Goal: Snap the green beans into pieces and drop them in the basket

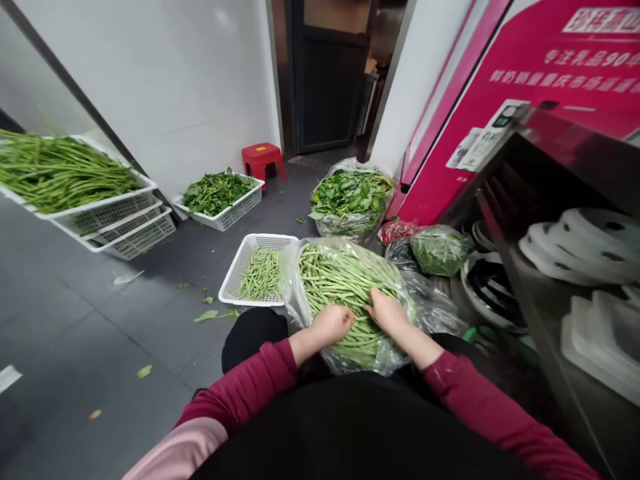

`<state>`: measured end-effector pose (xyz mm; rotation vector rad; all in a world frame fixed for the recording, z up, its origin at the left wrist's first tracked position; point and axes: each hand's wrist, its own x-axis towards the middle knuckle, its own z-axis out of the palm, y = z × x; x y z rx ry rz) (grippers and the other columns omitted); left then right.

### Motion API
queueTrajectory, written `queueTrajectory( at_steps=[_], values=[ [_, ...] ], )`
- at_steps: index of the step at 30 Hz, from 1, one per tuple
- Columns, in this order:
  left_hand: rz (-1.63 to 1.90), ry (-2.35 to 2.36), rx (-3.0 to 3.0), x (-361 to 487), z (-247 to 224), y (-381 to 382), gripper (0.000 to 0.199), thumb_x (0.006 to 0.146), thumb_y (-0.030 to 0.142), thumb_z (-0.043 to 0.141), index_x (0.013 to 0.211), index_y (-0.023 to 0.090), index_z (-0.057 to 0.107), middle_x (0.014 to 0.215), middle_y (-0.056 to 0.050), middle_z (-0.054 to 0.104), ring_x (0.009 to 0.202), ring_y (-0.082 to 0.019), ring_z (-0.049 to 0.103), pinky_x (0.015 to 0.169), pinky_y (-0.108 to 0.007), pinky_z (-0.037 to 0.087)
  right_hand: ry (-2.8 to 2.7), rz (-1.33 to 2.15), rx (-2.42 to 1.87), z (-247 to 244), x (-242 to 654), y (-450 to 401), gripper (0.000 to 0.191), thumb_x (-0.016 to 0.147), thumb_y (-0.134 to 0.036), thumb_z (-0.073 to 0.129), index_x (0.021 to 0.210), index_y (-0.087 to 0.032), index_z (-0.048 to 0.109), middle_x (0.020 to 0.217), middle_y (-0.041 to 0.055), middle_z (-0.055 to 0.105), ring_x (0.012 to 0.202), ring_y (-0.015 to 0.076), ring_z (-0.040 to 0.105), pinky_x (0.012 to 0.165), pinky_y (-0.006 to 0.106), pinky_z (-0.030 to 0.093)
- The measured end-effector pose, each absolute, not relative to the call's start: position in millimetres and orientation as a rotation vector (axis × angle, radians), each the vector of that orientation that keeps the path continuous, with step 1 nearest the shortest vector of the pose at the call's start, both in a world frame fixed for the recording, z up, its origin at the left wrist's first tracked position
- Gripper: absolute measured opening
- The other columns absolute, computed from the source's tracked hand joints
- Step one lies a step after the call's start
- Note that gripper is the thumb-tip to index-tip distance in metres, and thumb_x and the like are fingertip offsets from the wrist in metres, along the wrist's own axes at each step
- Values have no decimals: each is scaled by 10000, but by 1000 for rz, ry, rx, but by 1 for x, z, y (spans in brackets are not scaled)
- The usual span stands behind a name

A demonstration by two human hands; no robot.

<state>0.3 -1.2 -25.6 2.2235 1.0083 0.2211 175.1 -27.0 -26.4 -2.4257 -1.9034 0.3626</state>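
A clear plastic bag full of long green beans lies open in front of my knees. Over the near part of the beans, my left hand is closed, fingers curled inward; what it pinches is too small to make out. My right hand is at the right of the pile, its thumb and fingers closed down against green beans. A short gap separates the two hands. Beyond the bag's left side, a white plastic basket holds shorter pieces of green bean.
Stacked white baskets with long green stems stand at left. A basket of leafy greens, red stool and bag of greens are farther back. A metal shelf borders the right. Loose leaves dot the floor.
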Motion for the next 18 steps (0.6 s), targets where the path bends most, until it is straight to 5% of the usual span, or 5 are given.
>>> queueTrajectory(
  at_steps=[5, 11, 18],
  values=[
    [180, 1007, 2182, 7, -12, -19, 229, 735, 279, 448, 751, 171, 650, 651, -5, 619, 574, -109, 505, 558, -202, 357, -1696, 740, -2134, -21, 192, -31, 93, 673, -243, 580, 688, -161, 539, 638, 40, 575, 615, 151, 526, 562, 245, 330],
    [136, 849, 1816, 16, 7, -44, 469, 808, 470, 309, 769, 125, 625, 530, 14, 532, 447, -74, 401, 488, -193, 335, -924, 1717, -1395, -9, 193, -71, 244, 658, -365, 615, 643, -164, 477, 436, -62, 433, 371, 56, 360, 382, 184, 257],
    [136, 865, 1701, 17, 18, -69, 342, 799, 353, 348, 714, 117, 581, 489, 28, 458, 388, -57, 335, 412, -180, 278, -590, 1709, -1202, -10, 163, -93, 281, 616, -292, 676, 578, -166, 429, 404, -53, 460, 359, 63, 431, 363, 177, 286]
  ],
)
